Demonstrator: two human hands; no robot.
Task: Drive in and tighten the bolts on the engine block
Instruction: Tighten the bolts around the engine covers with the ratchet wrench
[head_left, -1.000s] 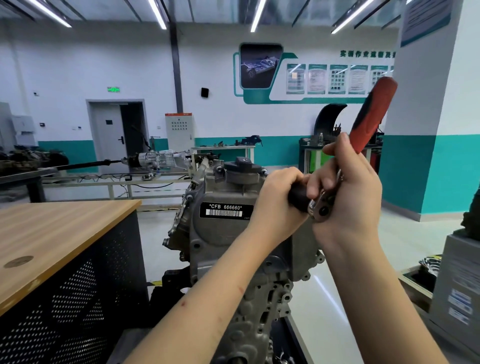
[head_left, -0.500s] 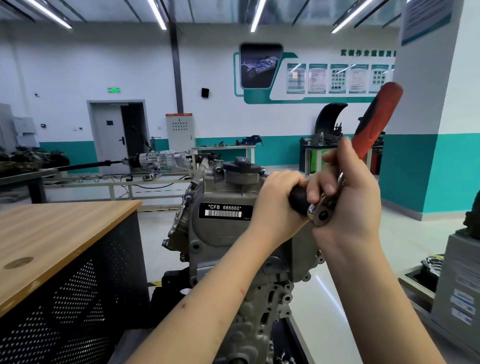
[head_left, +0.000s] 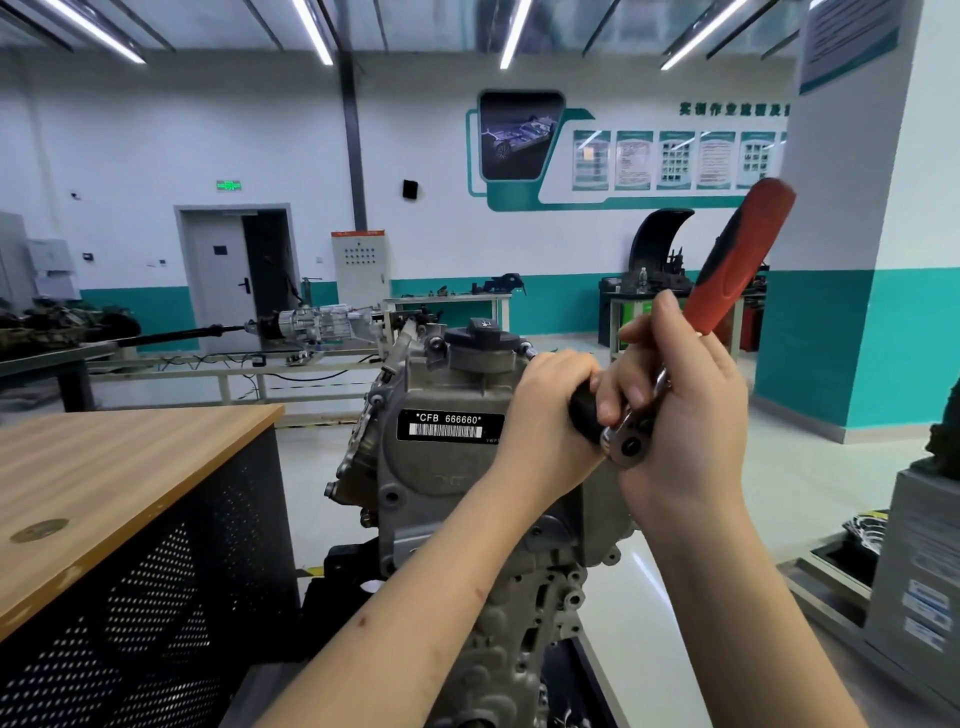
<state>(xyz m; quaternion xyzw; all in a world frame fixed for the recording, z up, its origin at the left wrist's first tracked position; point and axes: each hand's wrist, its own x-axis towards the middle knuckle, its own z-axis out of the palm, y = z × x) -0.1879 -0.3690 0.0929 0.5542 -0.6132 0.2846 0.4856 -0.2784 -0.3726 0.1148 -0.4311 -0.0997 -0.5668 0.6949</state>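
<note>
Left hand (head_left: 545, 415): fingers curled round a black socket extension (head_left: 582, 415), gripping it just left of the ratchet head (head_left: 626, 441). The extension runs from the ratchet head toward the upper right flank of the engine block (head_left: 441, 483); its far end and the bolt it meets are hidden behind the left hand, so the seating cannot be told.

Right hand (head_left: 675, 410): fingers wrapped round the metal neck of the ratchet wrench, holding it just above the head; thumb up along the shank. The red and black handle (head_left: 737, 260) rises up and to the right, clear of the fingers, tilted away from the block.

Engine block: stands upright below and left of both sets of fingers, top with a black filler cap (head_left: 485, 335) just left of the left knuckles. Black label (head_left: 449, 426) reading "*CFB 666660*" faces the camera, touching distance left of the left wrist.

Room: open floor to the right of the right hand and under the handle, as far as the white and teal pillar (head_left: 883, 286). A grey cabinet (head_left: 919, 571) sits low right, well apart. Wooden surface (head_left: 104, 478) with a perforated black front lies left of the block, with a gap between them.
</note>
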